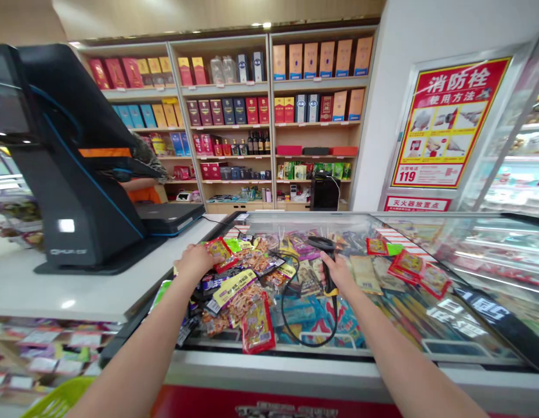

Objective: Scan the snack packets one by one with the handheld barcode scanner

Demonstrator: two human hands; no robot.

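My right hand is wrapped round the grip of a black and yellow barcode scanner, held over the glass lid of a chest freezer. Its black cord loops down onto the glass. My left hand has its fingers closed on a red snack packet at the left side of a pile. That pile of snack packets lies on the glass, yellow, purple and brown ones mixed together. Another red packet lies at the pile's front edge. Several red packets lie apart on the right, beyond the scanner.
A black checkout terminal stands on the white counter at left, partly hiding a person in an orange garment. The freezer's frame runs along the front. Behind are shelves of boxed bottles. A green basket is at lower left.
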